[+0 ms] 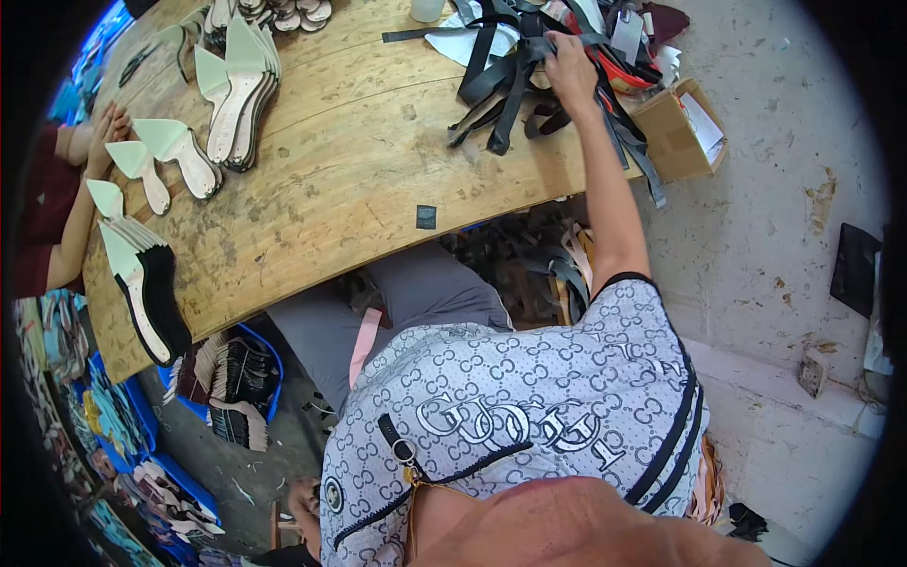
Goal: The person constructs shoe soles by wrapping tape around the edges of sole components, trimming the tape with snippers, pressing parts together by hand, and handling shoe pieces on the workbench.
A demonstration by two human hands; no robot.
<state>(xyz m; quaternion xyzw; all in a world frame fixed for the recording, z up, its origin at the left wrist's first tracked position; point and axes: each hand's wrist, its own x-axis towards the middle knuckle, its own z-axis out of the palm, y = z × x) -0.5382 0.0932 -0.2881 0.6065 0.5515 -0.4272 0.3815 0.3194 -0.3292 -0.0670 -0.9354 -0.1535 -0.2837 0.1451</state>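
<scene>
At the far right of the wooden table, my right arm is stretched out. My right hand is closed on flat black straps in a tangled heap, its fingers curled over a strap near the top. Some straps hang past the table's edge. Down at the lower left, beside my torso, a partly seen hand appears to be my left hand. Its fingers are too small and dim to read. A small dark square piece lies near the table's front edge.
Stacks of spade-shaped pale-green and beige pieces stand on the left. A co-worker's joined hands rest at the left edge. An open cardboard box sits right of the table. Blue bins with cut pieces stand below.
</scene>
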